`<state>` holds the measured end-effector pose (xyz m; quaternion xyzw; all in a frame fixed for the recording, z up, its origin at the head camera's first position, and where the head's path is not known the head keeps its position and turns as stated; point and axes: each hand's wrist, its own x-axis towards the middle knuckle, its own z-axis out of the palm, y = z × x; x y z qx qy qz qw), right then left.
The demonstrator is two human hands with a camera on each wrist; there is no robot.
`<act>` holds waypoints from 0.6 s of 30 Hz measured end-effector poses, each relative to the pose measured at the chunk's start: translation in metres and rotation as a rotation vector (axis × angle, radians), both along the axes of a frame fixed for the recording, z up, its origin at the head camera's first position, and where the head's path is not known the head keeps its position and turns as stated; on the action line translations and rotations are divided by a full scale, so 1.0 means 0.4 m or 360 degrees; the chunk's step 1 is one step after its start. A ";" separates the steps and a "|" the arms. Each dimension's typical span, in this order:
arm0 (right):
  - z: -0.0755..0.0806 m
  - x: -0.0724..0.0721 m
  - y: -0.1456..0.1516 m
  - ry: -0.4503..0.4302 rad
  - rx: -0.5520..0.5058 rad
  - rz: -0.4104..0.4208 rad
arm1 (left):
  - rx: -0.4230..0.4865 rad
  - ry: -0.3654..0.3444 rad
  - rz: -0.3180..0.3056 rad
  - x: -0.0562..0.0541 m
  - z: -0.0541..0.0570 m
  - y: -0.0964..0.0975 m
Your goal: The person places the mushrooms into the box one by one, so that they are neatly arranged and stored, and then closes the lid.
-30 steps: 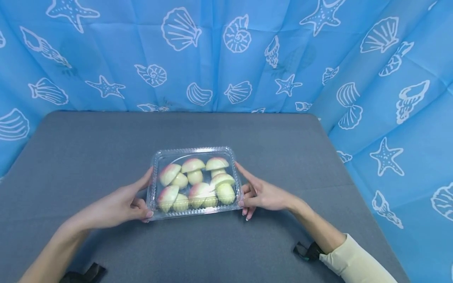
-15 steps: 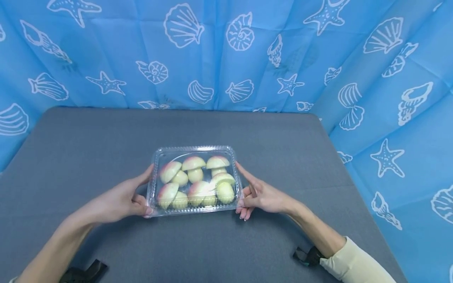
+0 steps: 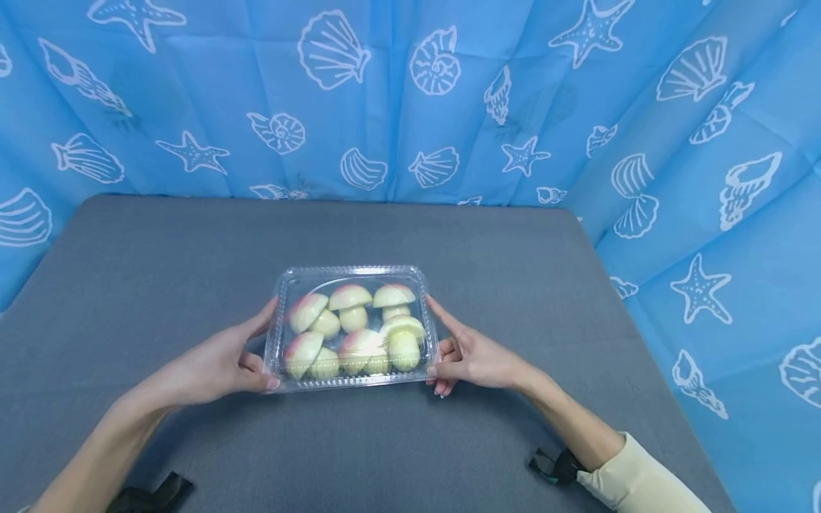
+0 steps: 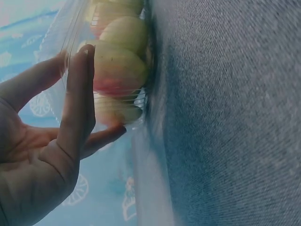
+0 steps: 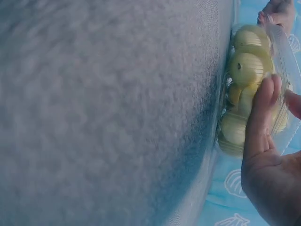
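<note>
A clear plastic clamshell box [image 3: 353, 271] lies near the middle of the grey table with its lid down. Inside are several mushroom-shaped pieces [image 3: 350, 303], pale yellow-green with pink-tinged caps. My left hand [image 3: 208, 367] grips the box's left side, thumb at the near corner and index finger along the side toward the back. On the opposite side my right hand [image 3: 484, 356] holds the box the same way, other fingers curled beneath the near right corner. In the left wrist view, the left hand's thumb [image 4: 80, 94] presses the box wall. The right wrist view shows the right hand [image 5: 273, 162] against the box.
Grey cloth covers the table [image 3: 160, 249]. A blue curtain [image 3: 385, 92] with white shell and starfish prints hangs behind it and along the right. Black straps [image 3: 558, 467] sit at both wrists.
Both hands keep their hold, with the box almost in place. The front right mushroom-shaped piece has shifted slightly to the left inside it. The right hand's lower fingertips have drawn in a little.
</note>
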<state>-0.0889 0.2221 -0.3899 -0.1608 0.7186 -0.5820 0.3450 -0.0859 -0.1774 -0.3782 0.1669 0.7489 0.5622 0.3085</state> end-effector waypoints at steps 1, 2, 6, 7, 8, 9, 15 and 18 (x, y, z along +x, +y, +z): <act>0.001 0.000 -0.001 0.0039 0.0031 -0.0006 | -0.0020 0.0023 0.0006 0.000 0.000 -0.001; 0.001 0.000 -0.001 0.0080 0.0061 -0.0009 | -0.0042 0.0047 0.0014 -0.001 0.000 -0.001; 0.005 -0.003 0.001 0.0343 0.0240 0.0014 | -0.0179 0.0192 0.0034 -0.003 0.000 -0.006; 0.006 -0.004 0.002 0.0403 0.0284 0.0025 | -0.0213 0.0220 0.0036 -0.004 0.001 -0.008; 0.007 -0.006 0.005 0.0454 0.0323 0.0038 | -0.0235 0.0242 0.0036 -0.005 0.003 -0.010; 0.008 -0.007 0.007 0.0497 0.0358 0.0050 | -0.0253 0.0261 0.0030 -0.006 0.005 -0.014; 0.020 -0.015 0.031 0.0623 0.0479 0.0099 | -0.0317 0.0354 -0.0072 -0.015 0.015 -0.050; 0.026 -0.024 0.044 0.0752 0.0566 0.0083 | -0.0487 0.0499 -0.0088 -0.023 0.020 -0.073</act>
